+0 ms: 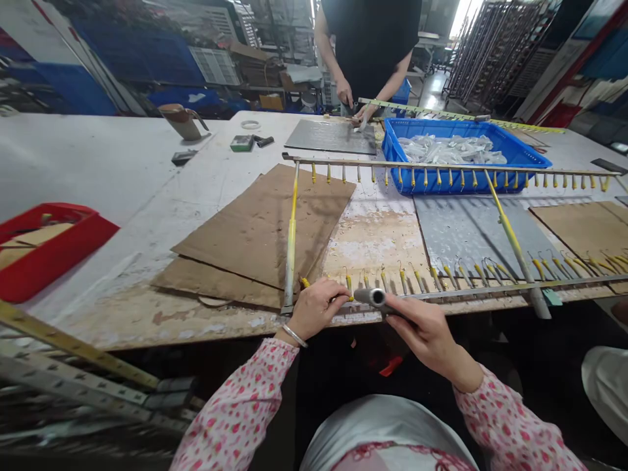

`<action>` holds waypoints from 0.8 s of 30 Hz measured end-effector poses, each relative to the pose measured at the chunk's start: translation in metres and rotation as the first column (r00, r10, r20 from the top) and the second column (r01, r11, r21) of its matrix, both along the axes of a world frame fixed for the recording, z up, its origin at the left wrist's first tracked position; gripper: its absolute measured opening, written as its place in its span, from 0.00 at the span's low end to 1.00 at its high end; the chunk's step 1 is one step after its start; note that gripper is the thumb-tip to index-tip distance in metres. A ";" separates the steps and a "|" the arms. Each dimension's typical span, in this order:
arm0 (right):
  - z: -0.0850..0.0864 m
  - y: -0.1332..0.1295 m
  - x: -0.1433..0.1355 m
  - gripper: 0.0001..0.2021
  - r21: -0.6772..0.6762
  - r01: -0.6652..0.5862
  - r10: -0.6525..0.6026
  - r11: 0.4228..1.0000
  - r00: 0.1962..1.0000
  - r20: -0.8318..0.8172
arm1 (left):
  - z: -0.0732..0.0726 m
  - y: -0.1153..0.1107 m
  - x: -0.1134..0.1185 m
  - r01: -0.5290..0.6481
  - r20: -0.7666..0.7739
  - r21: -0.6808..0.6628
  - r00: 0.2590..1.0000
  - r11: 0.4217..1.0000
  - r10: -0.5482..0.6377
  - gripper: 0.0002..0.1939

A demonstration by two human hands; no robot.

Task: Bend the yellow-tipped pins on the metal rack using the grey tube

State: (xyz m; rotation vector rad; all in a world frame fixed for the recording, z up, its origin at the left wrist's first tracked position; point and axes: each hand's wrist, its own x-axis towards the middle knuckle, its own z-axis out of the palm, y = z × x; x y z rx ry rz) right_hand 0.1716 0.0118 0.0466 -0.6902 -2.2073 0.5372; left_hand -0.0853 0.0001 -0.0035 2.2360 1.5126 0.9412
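Observation:
My left hand [318, 303], with a silver bangle at the wrist, pinches the yellow base of a small wire hook [348, 282] at the rack's near rail. A grey metal tube [370, 297] is gripped in my right hand [426, 327], its round open end facing up towards me, close to the left fingertips. The rack [291, 242] is a metal frame with yellow-painted crossbars. Along its near rail [471, 290] stand several yellow-based hooks; more hang from the far rail [343, 161]. How far the tube overlaps the rail is hidden.
A blue crate [397, 176] holds clear plastic pieces. Brown cardboard sheets [245, 235] and a grey board [461, 226] lie under the rack. A red bin [59, 252] sits left, a jug [182, 123] farther back. Across the table, a person's hands [360, 114] work above a grey sheet [324, 136].

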 end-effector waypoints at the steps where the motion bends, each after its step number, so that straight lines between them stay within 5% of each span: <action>1: 0.002 0.000 0.001 0.18 0.009 0.002 -0.001 1.000 0.998 -0.069 | 0.000 0.000 0.000 0.000 0.009 0.003 1.000 1.000 0.000 0.09; 3: 0.001 0.000 0.000 0.18 0.024 0.018 -0.016 1.000 0.996 -0.089 | -0.001 0.000 -0.001 0.000 0.034 0.001 0.999 1.000 0.000 0.08; 7: -0.005 -0.001 -0.003 0.16 0.013 0.002 -0.004 1.000 0.989 0.150 | 0.001 0.000 -0.001 0.009 0.074 -0.022 0.997 1.000 -0.008 0.06; 12: 0.000 -0.002 0.003 0.20 0.015 -0.003 0.005 1.000 0.994 -0.106 | 0.002 0.001 -0.001 0.017 0.117 -0.031 0.993 0.999 -0.013 0.05; 18: -0.007 0.000 0.006 0.16 0.024 0.023 -0.026 0.999 0.993 0.119 | -0.001 0.002 -0.001 0.013 0.109 -0.023 0.994 1.000 -0.011 0.05; 22: -0.001 -0.002 0.008 0.18 0.035 0.031 -0.028 0.999 0.995 -0.101 | 0.000 0.002 -0.001 0.019 0.110 -0.017 0.994 1.000 -0.017 0.06; 24: -0.002 -0.001 0.007 0.17 0.059 0.052 -0.048 0.997 0.996 -0.074 | 0.000 0.002 -0.001 0.016 0.107 -0.021 0.994 1.000 -0.013 0.06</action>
